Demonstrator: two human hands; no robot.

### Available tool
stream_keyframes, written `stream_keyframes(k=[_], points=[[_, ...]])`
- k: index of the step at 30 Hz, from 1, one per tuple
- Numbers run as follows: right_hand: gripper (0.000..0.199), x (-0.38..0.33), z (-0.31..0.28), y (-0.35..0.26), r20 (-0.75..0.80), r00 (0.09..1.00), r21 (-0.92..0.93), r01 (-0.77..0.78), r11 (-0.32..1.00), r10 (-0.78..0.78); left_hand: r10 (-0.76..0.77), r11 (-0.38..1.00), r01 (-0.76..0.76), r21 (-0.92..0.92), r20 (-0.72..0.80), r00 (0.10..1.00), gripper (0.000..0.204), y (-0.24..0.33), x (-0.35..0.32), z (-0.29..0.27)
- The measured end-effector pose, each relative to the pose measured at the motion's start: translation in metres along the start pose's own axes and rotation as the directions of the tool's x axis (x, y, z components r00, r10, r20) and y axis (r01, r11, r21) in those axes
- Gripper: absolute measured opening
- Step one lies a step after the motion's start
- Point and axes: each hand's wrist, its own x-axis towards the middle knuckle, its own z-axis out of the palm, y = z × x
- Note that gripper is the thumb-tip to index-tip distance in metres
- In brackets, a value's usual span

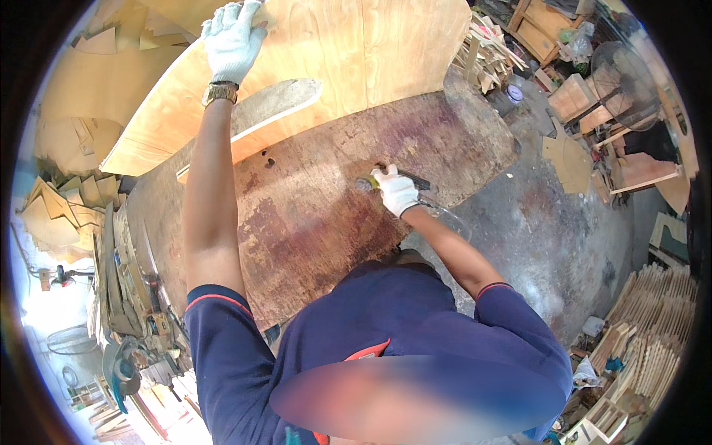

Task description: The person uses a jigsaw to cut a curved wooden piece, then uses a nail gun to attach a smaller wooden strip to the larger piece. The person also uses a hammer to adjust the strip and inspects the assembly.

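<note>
My left hand (233,43), in a white glove with a watch at the wrist, grips the upper left edge of a pale plywood panel (356,55). The panel stands tilted on a stained wooden worktable (297,245) and has a long rounded cutout low down. My right hand (398,191), also gloved, is closed around a dark hand tool (420,182) with a rounded yellowish end. A thin clear hose seems to trail from the tool. The right hand is low over the tabletop, apart from the panel; its fingers partly hide the tool, so its exact kind is unclear.
A grey floor (549,252) lies right of the table. Wood scraps (489,52) and a round fan (623,85) stand at the far right. Stacked wooden strips (653,319) fill the near right. Thin board offcuts (67,208) and tools crowd the left side.
</note>
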Motion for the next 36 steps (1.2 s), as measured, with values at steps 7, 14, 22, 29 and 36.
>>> stream_keyframes(k=[7, 14, 22, 29, 36], points=[[0.047, 0.013, 0.011, -0.025, 0.214, 0.973, 0.048, 0.077, 0.996, -0.085, -0.056, 0.997, 0.054, 0.058, 0.042, 0.998, 0.051, -0.023, 0.009, 0.037], [0.055, 0.146, -0.206, -0.057, -0.565, 0.751, 0.054, 0.447, 0.893, -0.342, -0.182, 0.980, 0.188, 0.063, -0.093, 0.979, 0.052, -0.006, 0.002, 0.052], [0.051, 0.283, -0.319, -0.123, -0.729, 0.346, -0.377, 0.517, 0.768, -0.591, -0.191, 0.980, 0.193, 0.058, -0.038, 0.981, 0.052, -0.001, 0.010, 0.040], [0.039, 0.292, -0.329, -0.142, -0.686, 0.502, -0.329, 0.431, 0.840, -0.526, -0.288, 0.953, 0.282, 0.114, 0.043, 0.957, 0.051, 0.013, 0.008, 0.030], [0.061, 0.366, -0.379, -0.161, 0.008, 0.761, 0.107, 0.644, 0.757, -0.648, -0.311, 0.949, 0.307, 0.073, 0.048, 0.949, 0.056, 0.025, 0.007, 0.016]])
